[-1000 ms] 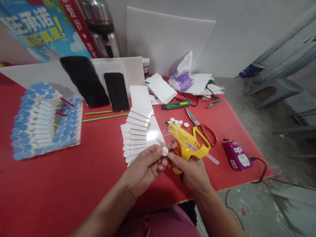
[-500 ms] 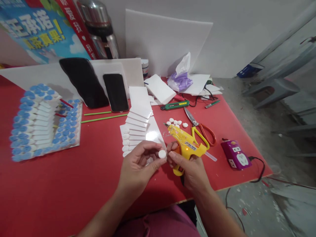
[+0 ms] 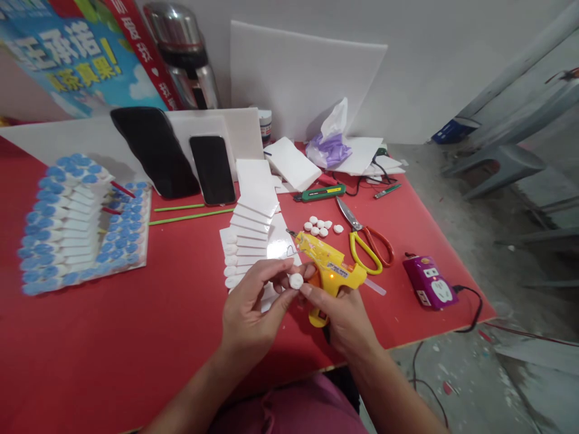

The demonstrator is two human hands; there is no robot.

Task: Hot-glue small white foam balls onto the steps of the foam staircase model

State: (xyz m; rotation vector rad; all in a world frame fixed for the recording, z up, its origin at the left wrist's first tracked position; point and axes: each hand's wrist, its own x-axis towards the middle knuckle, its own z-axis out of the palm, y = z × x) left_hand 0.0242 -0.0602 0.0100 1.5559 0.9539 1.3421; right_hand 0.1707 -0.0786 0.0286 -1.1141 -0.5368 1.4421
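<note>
Between thumb and fingers, my left hand [image 3: 253, 304] pinches a small round white disc [image 3: 295, 281]. My right hand [image 3: 346, 313] grips a yellow hot glue gun [image 3: 332, 265], its nozzle pointing up and left and a small light glowing on its side. The right thumb and fingertips touch the disc's edge too. Just beyond my hands lies a stepped white foam-board staircase [image 3: 253, 232] with round white pieces along its left edge. Several loose white discs [image 3: 318, 225] sit in a cluster behind the glue gun.
A model staircase with blue-topped pieces [image 3: 81, 229] stands at left. Two phones [image 3: 212, 170] lean on a white board. Scissors [image 3: 362, 232], a green cutter [image 3: 321, 193], purple tissues [image 3: 332, 144] and a purple power socket [image 3: 429, 283] lie on the red table [image 3: 181, 349]. Two green sticks [image 3: 194, 216] lie near the phones.
My right hand and the glue gun have shifted left, and its fingers now touch the disc. The disc has turned, showing a grooved face instead of a smooth one.
</note>
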